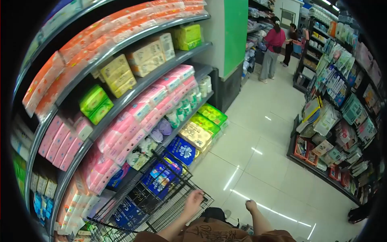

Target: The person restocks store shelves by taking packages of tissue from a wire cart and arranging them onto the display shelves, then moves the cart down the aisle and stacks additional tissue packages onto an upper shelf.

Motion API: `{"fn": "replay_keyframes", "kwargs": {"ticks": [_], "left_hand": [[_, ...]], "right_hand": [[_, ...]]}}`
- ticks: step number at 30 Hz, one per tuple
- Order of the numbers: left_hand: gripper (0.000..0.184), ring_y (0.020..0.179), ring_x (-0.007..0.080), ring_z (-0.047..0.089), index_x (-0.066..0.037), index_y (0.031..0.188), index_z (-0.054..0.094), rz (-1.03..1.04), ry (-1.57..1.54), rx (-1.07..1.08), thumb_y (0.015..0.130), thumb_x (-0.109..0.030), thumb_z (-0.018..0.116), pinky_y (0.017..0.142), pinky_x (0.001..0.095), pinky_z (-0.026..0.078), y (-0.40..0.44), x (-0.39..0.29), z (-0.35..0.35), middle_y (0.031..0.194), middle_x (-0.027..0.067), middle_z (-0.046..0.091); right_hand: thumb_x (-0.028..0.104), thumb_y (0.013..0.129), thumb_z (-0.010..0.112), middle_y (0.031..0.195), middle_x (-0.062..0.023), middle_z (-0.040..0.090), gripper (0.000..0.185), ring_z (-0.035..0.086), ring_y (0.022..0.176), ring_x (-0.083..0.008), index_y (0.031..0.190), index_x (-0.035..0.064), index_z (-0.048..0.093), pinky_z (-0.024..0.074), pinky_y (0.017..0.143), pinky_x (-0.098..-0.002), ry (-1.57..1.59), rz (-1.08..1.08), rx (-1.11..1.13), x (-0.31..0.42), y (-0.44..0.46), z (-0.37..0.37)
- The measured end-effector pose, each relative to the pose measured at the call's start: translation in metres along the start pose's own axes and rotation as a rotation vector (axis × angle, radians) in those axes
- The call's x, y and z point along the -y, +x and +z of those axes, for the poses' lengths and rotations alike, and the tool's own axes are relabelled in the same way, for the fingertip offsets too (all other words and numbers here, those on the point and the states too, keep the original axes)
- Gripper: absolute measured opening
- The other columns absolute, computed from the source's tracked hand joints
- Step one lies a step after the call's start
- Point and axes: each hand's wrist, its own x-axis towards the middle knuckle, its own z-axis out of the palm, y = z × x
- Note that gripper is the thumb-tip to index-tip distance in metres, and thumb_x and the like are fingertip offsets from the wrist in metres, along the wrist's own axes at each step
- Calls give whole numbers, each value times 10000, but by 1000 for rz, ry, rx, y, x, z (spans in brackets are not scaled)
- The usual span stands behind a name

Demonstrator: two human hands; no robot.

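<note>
My left hand [194,201] is at the near corner of a black wire shopping cart [173,209], fingers curled over its rim. The cart stands against the shelves to my left. Inside or just behind its mesh show dark blue packs [129,213]; I cannot tell which side of the wire they are on. My right hand [250,205] hangs over the floor, its fingers folded in a loose fist with nothing visible in it.
Shelves [121,105] of tissue packs run along my left, with pink packs [157,97] and stacked paper rolls [195,135] low down. A display rack [326,121] lines the right side. Two people stand up the aisle, one in a pink top [275,39]. The tiled floor [262,161] lies between.
</note>
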Motion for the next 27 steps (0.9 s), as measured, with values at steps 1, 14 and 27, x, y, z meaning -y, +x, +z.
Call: {"fn": "replay_keyframes", "kwargs": {"ticks": [1, 14, 27], "left_hand": [[277, 940, 156, 614, -6, 1231, 584, 95, -9, -78, 961, -57, 616, 760, 272, 512, 21, -21, 4, 1075, 75, 630], [722, 1400, 457, 345, 20, 1526, 277, -167, 593, -1148, 900, -100, 617, 1146, 492, 308, 247, -12, 5, 1546, 261, 312], [565, 585, 175, 648, 5, 1169, 640, -590, 180, -1340, 1053, -503, 420, 499, 320, 507, 286, -22, -59, 797, 93, 692]], "right_hand": [[219, 905, 582, 859, -153, 719, 305, 696, 719, -234, 1092, 11, 705, 557, 619, -366, 424, 278, 11, 9, 14, -15], [259, 978, 535, 950, -153, 672, 247, 655, 714, -275, 1082, 62, 642, 544, 598, -405, 775, 980, 138, -107, 85, -166], [252, 937, 529, 1031, -139, 648, 378, 669, 824, -269, 1252, 46, 567, 557, 653, -411, 584, 623, 502, -96, 408, -265]]}}
